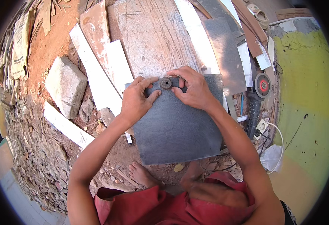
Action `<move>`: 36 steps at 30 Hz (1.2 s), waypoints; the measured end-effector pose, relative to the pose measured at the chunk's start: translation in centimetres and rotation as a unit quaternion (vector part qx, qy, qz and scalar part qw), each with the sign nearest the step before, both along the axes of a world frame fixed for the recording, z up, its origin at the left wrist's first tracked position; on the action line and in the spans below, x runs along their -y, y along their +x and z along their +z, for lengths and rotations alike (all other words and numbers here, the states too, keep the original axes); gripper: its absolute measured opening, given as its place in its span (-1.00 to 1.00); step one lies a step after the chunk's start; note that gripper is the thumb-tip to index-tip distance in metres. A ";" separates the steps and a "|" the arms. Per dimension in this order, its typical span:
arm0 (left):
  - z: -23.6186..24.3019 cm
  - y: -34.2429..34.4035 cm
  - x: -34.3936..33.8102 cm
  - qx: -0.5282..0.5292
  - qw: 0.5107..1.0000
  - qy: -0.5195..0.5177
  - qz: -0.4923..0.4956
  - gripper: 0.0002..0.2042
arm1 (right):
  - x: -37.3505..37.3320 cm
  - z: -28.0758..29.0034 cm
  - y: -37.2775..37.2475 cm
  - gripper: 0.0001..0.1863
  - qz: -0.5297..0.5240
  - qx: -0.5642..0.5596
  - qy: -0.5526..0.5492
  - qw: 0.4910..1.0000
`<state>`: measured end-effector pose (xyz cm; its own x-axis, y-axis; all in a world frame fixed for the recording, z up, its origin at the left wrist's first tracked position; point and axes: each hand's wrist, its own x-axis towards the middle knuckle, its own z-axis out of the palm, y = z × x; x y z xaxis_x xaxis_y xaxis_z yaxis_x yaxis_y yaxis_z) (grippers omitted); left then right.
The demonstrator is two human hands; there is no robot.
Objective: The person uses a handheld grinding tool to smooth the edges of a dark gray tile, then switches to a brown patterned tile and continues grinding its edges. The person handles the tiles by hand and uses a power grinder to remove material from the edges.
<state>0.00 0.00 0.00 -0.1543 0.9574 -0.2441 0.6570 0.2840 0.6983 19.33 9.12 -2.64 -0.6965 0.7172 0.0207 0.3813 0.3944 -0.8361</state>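
A small round dark piece with a central hole [166,83] sits at the far part of a dark grey flat slab [179,131]. My left hand [138,95] closes in from the left, its thumb and index fingertips at the piece's rim. From the right, my right hand [193,89] curves its index finger over the far side and sets its thumb against the near right side. The other fingers of both hands are bent and partly hidden. Pale, curved scuff marks cover the slab, which lies in front of my bare feet.
An angle grinder [262,85] lies at the right, its disc facing up. A white socket block [261,127] with a cable is close to it. White and brown strips, a large pale stone [66,87] and rubble surround the slab. A yellow-green wall [303,93] bounds the right.
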 end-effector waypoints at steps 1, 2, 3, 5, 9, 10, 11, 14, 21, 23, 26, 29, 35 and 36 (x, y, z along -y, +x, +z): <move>-0.1 -0.6 0.1 -0.002 1.000 0.006 -0.006 -0.59 | 0.3 0.0 -0.5 -0.52 -0.003 -0.014 0.005 1.000; -0.2 -1.2 0.1 -0.004 1.000 0.013 -0.012 -0.59 | 0.5 0.0 -0.9 -0.54 -0.006 -0.028 0.010 1.000; -0.6 -0.5 0.1 -0.002 0.999 0.032 -0.013 -0.59 | 0.1 0.0 -0.2 -0.54 0.002 -0.030 0.008 1.000; -1.4 1.0 0.0 0.004 0.998 0.069 -0.014 -0.60 | -0.7 0.0 1.4 -0.55 0.020 -0.035 0.004 0.999; -0.9 0.3 -0.4 0.023 1.000 0.011 -0.004 -0.62 | -0.4 0.0 1.1 -0.53 0.017 -0.022 0.000 1.000; -0.7 0.3 -0.5 0.024 1.000 0.004 -0.003 -0.63 | -0.4 0.0 1.1 -0.53 0.018 -0.019 0.001 1.000; -0.6 0.2 -0.5 0.026 1.000 -0.002 0.000 -0.63 | -0.4 0.0 1.0 -0.53 0.019 -0.017 0.003 1.000; -0.6 -0.1 -0.5 0.018 1.000 -0.013 -0.008 -0.64 | -0.1 -0.3 0.8 -0.48 0.009 -0.015 0.011 1.000; -0.4 -0.2 -0.6 0.034 0.999 -0.015 -0.007 -0.63 | 0.1 0.3 0.3 -0.47 0.005 0.016 0.031 0.999; -0.1 -0.3 -0.9 0.041 0.999 -0.032 -0.010 -0.63 | 0.2 0.4 0.1 -0.46 0.005 0.024 0.038 0.999; -0.1 -0.5 -1.1 0.062 0.997 -0.037 -0.014 -0.63 | 0.1 0.6 0.1 -0.46 0.007 0.036 0.048 0.998; -0.4 -0.7 -1.2 0.079 0.996 -0.029 -0.017 -0.64 | 0.2 0.6 0.0 -0.45 0.012 0.045 0.063 0.997; -0.6 -1.0 -1.3 0.086 0.996 -0.023 -0.027 -0.65 | 0.4 0.7 -0.3 -0.45 0.016 0.053 0.078 0.995; -0.5 -1.0 -1.4 0.083 0.996 -0.030 -0.032 -0.66 | 0.3 0.7 -0.3 -0.45 0.017 0.052 0.084 0.995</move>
